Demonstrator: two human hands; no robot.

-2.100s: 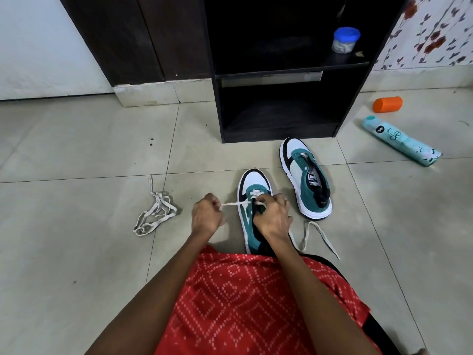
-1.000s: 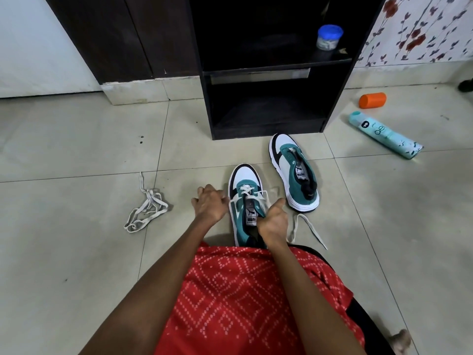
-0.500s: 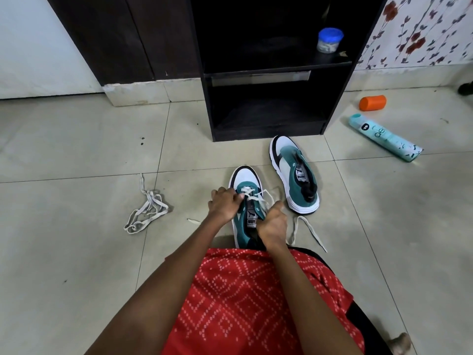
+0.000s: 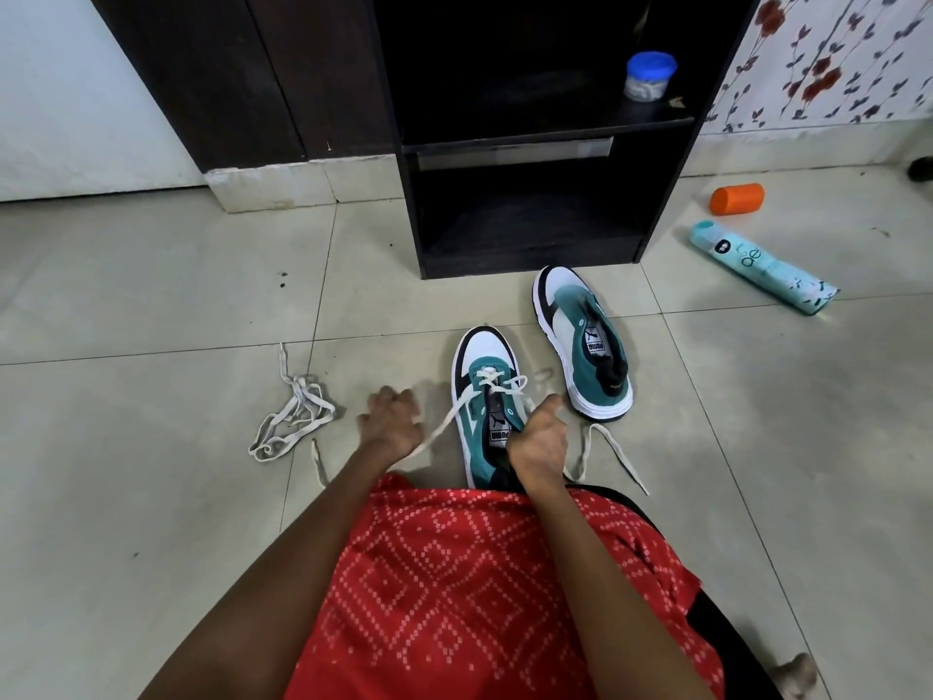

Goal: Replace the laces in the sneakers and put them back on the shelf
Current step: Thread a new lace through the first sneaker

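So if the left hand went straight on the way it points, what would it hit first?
Probably the toe of the nearer sneaker: the left hand, gripping the lace, points forward and slightly right. Depth is unclear.

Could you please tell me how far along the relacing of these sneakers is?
Done: the white lace crosses the lowest eyelets of the near sneaker. In hand: the left hand pulls that lace taut while the right hand grips the sneaker. Left: its upper eyelets, the unlaced far sneaker, and putting both on the shelf.
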